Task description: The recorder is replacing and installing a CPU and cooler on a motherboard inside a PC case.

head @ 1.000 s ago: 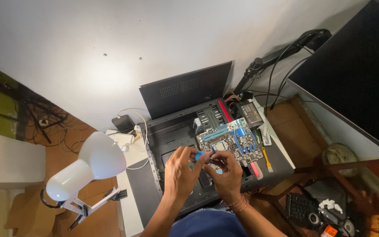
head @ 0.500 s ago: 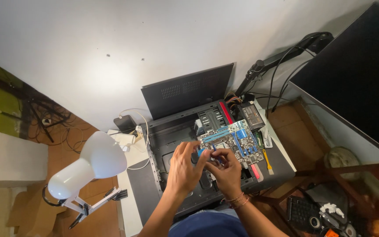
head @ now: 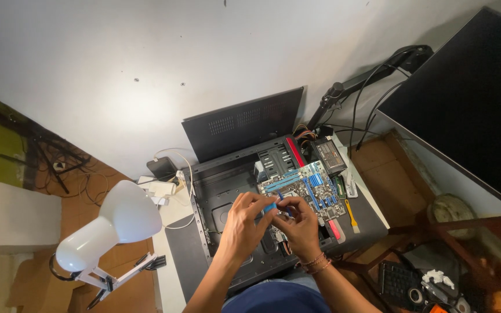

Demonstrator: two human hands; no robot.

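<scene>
Head view: small blue part (head: 270, 206) pinched between both hands.

A home computer-repair corner

An opened black PC case (head: 244, 232) with a blue motherboard (head: 308, 188) lies at centre on a small table; a white desk lamp (head: 108, 229) stands lower left, a large dark monitor (head: 471, 98) upper right, loose cables (head: 59, 159) against the plain wall.

Blue motherboard (head: 308, 188) in black case (head: 227, 191), beside white lamp (head: 111, 226).
</scene>
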